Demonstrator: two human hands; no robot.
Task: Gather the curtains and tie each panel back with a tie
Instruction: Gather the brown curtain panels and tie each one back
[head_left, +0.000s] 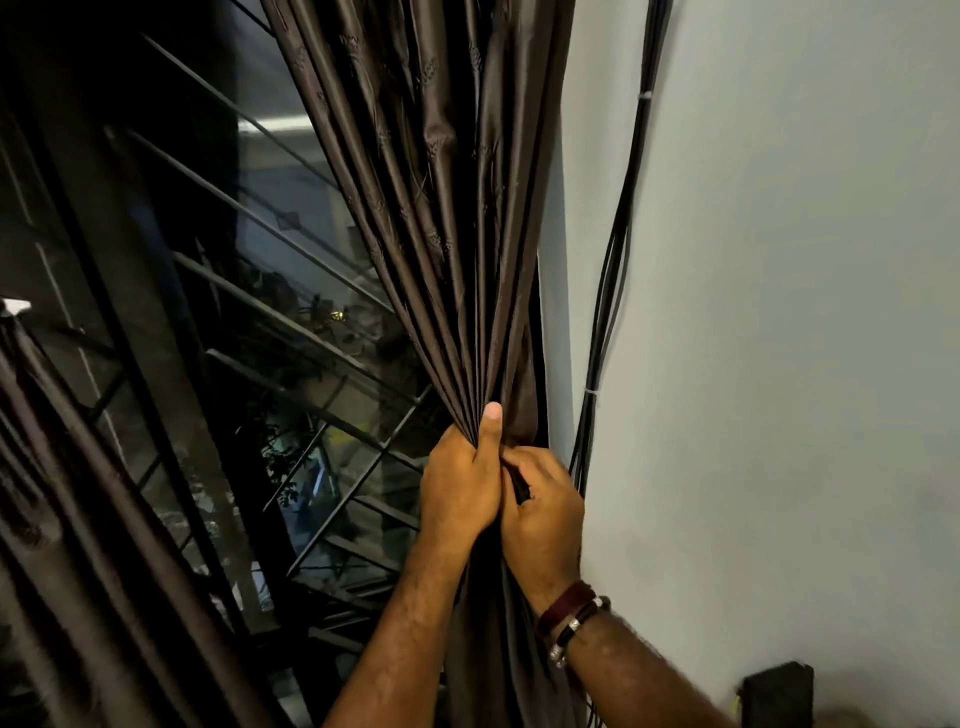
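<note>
Curtain panel (447, 218): dark brown, bunched into pleats at frame centre, beside the wall (779, 312) | left hand (460, 486): fist round the gathered folds, thumb upright | right hand (543, 506): touching it, curled on the fabric's right edge; bracelets (569, 618) at wrist | second panel (78, 519): lower left | window grille (291, 322) behind | black cables (613, 260) on wall, just right.

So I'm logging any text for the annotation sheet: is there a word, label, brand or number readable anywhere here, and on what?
None can be read.
The brown curtain both hands grip carries only a woven motif, no lettering.
The black cables on the wall show no legible print.
The bracelet beads bear no readable marks.
</note>
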